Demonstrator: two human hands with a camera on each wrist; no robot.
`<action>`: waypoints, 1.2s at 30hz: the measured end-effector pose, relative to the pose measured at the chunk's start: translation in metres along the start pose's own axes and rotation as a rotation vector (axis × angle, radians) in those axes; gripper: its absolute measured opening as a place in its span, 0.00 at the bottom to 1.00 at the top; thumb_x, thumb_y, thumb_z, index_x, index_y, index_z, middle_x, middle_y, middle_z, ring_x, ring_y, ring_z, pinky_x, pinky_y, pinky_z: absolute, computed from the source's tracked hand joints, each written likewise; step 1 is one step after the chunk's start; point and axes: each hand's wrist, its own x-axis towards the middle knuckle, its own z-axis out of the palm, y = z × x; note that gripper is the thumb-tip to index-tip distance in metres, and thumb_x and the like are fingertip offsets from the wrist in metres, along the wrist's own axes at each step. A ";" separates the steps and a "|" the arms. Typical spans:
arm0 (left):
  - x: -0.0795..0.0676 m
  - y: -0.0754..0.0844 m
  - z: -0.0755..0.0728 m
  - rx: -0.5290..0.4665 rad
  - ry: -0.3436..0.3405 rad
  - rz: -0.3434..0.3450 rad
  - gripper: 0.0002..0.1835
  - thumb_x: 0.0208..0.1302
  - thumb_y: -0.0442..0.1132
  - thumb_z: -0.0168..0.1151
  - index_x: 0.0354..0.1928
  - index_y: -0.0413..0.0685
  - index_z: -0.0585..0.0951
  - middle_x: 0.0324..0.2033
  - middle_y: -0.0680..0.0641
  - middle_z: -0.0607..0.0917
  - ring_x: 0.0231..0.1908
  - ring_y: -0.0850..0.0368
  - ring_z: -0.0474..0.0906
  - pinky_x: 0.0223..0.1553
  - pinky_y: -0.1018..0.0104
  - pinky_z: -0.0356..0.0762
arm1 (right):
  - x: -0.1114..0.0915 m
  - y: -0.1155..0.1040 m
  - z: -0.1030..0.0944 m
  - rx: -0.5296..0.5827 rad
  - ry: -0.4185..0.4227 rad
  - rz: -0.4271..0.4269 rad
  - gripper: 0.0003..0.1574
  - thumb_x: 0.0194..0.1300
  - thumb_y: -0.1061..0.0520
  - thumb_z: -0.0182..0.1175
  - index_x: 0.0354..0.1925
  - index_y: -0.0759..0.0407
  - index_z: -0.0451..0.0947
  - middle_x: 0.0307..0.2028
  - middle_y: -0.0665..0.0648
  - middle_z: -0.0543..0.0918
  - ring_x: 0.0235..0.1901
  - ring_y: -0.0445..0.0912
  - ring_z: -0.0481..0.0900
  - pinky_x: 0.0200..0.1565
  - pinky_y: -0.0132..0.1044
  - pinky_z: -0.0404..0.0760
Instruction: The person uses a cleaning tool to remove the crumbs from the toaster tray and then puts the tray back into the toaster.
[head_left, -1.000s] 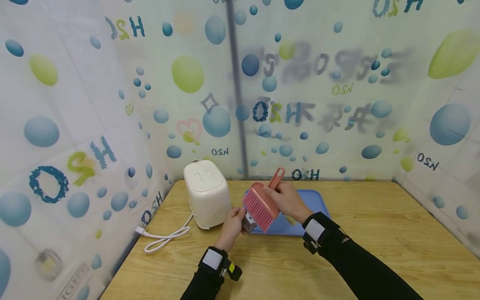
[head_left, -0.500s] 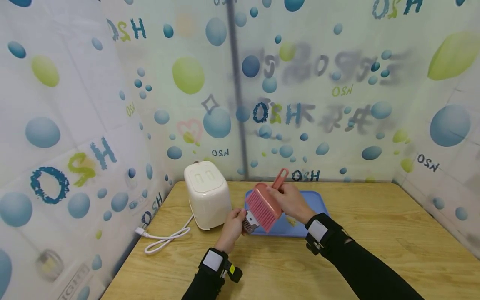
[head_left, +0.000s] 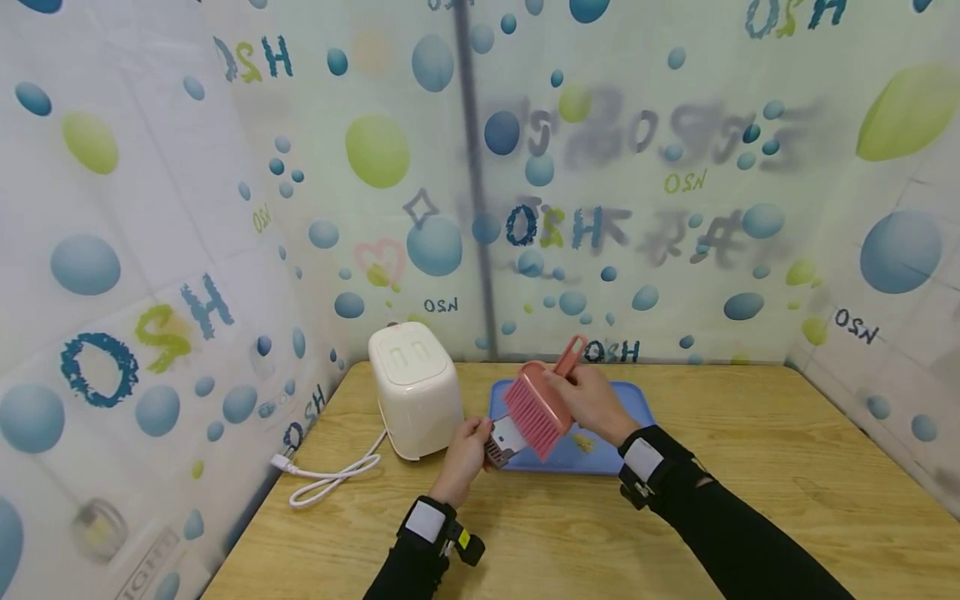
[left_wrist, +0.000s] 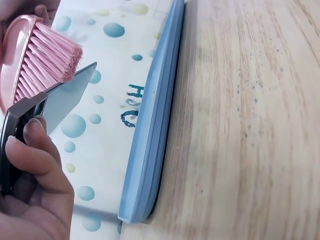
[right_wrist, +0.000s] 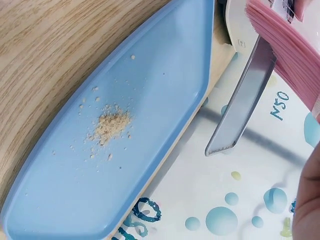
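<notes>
My left hand (head_left: 459, 460) holds a thin metal crumb tray (head_left: 510, 433) by its dark end, thumb and fingers curled round it in the left wrist view. The tray sticks out tilted above the table, with a few crumbs along its far edge in the right wrist view. My right hand (head_left: 597, 406) grips a pink brush (head_left: 550, 400) by its handle. The bristles (left_wrist: 50, 60) lie over the crumb tray's surface. Beneath is a blue tray (head_left: 633, 406), where a small heap of pale crumbs (right_wrist: 112, 125) lies among scattered specks.
A cream toaster (head_left: 416, 400) stands left of the blue tray, close to my left hand. Its white cord (head_left: 330, 483) lies looped on the wooden table (head_left: 750, 500) farther left. A patterned curtain (head_left: 637, 275) hangs along the table's back edge.
My right hand has swept the brush rightward, away from my left hand, baring more of the crumb tray. The left hand has stayed almost still, holding on.
</notes>
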 end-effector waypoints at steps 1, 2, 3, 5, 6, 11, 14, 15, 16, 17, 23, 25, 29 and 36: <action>0.000 0.000 0.000 0.000 0.001 0.000 0.16 0.82 0.41 0.44 0.44 0.34 0.76 0.29 0.49 0.76 0.26 0.59 0.71 0.25 0.68 0.70 | 0.000 0.000 -0.001 -0.002 0.002 0.001 0.25 0.79 0.45 0.53 0.48 0.68 0.80 0.26 0.57 0.83 0.17 0.46 0.75 0.19 0.38 0.74; 0.000 0.000 0.000 -0.001 0.002 -0.002 0.16 0.82 0.41 0.44 0.44 0.34 0.76 0.29 0.49 0.76 0.26 0.59 0.71 0.25 0.68 0.70 | -0.001 0.001 -0.001 -0.003 0.000 0.001 0.25 0.79 0.45 0.53 0.49 0.68 0.79 0.26 0.57 0.83 0.17 0.46 0.75 0.19 0.38 0.74; 0.000 0.000 0.000 -0.001 0.003 -0.003 0.16 0.82 0.41 0.44 0.45 0.34 0.76 0.29 0.49 0.76 0.27 0.59 0.71 0.25 0.68 0.70 | -0.001 0.000 -0.002 -0.004 0.005 0.007 0.25 0.79 0.45 0.53 0.49 0.67 0.80 0.26 0.57 0.83 0.17 0.46 0.75 0.19 0.38 0.74; 0.000 0.000 0.000 0.001 0.004 -0.006 0.16 0.82 0.41 0.44 0.45 0.34 0.76 0.29 0.48 0.76 0.27 0.59 0.71 0.25 0.68 0.70 | -0.002 0.000 -0.003 -0.016 0.010 0.011 0.26 0.79 0.45 0.53 0.49 0.68 0.79 0.25 0.57 0.82 0.16 0.46 0.74 0.19 0.37 0.73; 0.000 0.000 0.000 0.001 0.004 -0.007 0.16 0.82 0.41 0.44 0.46 0.34 0.76 0.29 0.48 0.76 0.27 0.59 0.71 0.25 0.68 0.70 | -0.002 0.001 -0.004 -0.021 0.012 0.011 0.26 0.80 0.45 0.52 0.49 0.69 0.79 0.24 0.57 0.82 0.16 0.46 0.74 0.19 0.37 0.73; -0.001 0.001 0.000 0.007 0.002 0.000 0.17 0.82 0.41 0.44 0.47 0.33 0.76 0.30 0.49 0.76 0.26 0.59 0.71 0.25 0.69 0.71 | -0.003 0.002 -0.006 -0.021 0.026 0.015 0.28 0.79 0.44 0.52 0.49 0.70 0.79 0.23 0.57 0.81 0.15 0.49 0.73 0.18 0.37 0.71; -0.002 0.001 0.000 0.000 0.002 -0.001 0.17 0.82 0.41 0.44 0.47 0.32 0.76 0.30 0.49 0.76 0.26 0.59 0.71 0.24 0.69 0.71 | -0.002 0.004 -0.007 -0.017 0.027 0.014 0.28 0.80 0.44 0.52 0.48 0.70 0.79 0.23 0.57 0.80 0.16 0.49 0.73 0.18 0.37 0.71; -0.002 0.001 0.000 -0.002 0.002 -0.002 0.17 0.82 0.41 0.44 0.46 0.32 0.76 0.30 0.49 0.76 0.26 0.59 0.71 0.24 0.69 0.71 | -0.002 0.005 -0.008 -0.018 0.027 0.015 0.28 0.80 0.44 0.52 0.49 0.70 0.78 0.23 0.57 0.80 0.16 0.49 0.73 0.18 0.37 0.71; -0.002 0.001 0.000 -0.002 0.001 -0.002 0.17 0.82 0.41 0.44 0.47 0.32 0.76 0.30 0.49 0.76 0.26 0.59 0.71 0.24 0.69 0.71 | -0.003 0.005 -0.009 -0.021 0.029 0.021 0.27 0.80 0.44 0.52 0.48 0.69 0.78 0.23 0.57 0.80 0.15 0.48 0.73 0.18 0.37 0.71; -0.002 0.001 0.000 -0.007 0.000 -0.004 0.17 0.82 0.41 0.44 0.47 0.32 0.76 0.30 0.48 0.76 0.26 0.59 0.71 0.24 0.69 0.71 | -0.003 0.005 -0.009 -0.024 0.033 0.027 0.27 0.80 0.44 0.52 0.48 0.69 0.78 0.23 0.57 0.80 0.15 0.47 0.73 0.18 0.37 0.71; -0.002 0.000 -0.001 -0.021 -0.005 -0.010 0.17 0.82 0.40 0.44 0.47 0.32 0.76 0.29 0.48 0.76 0.25 0.59 0.71 0.24 0.69 0.71 | -0.003 0.008 -0.014 -0.047 0.053 0.031 0.27 0.80 0.45 0.51 0.49 0.69 0.79 0.22 0.57 0.81 0.15 0.46 0.74 0.18 0.38 0.72; -0.002 0.000 -0.001 -0.024 -0.006 -0.008 0.17 0.83 0.40 0.44 0.47 0.31 0.76 0.29 0.48 0.76 0.25 0.59 0.71 0.24 0.69 0.71 | -0.002 0.009 -0.015 -0.050 0.060 0.025 0.27 0.80 0.45 0.51 0.50 0.70 0.78 0.22 0.57 0.81 0.15 0.47 0.74 0.18 0.38 0.73; -0.003 0.000 -0.001 -0.025 -0.009 -0.005 0.17 0.83 0.41 0.43 0.48 0.31 0.75 0.30 0.48 0.76 0.26 0.59 0.71 0.25 0.68 0.71 | -0.002 0.011 -0.017 -0.057 0.079 0.020 0.27 0.80 0.45 0.51 0.50 0.71 0.78 0.22 0.57 0.81 0.15 0.48 0.74 0.17 0.38 0.73; -0.002 0.001 -0.001 -0.025 -0.014 0.000 0.17 0.83 0.40 0.43 0.47 0.31 0.75 0.30 0.47 0.77 0.26 0.59 0.72 0.24 0.69 0.71 | -0.001 0.013 -0.021 -0.069 0.103 0.016 0.27 0.80 0.46 0.51 0.48 0.71 0.79 0.21 0.56 0.80 0.15 0.51 0.75 0.17 0.38 0.73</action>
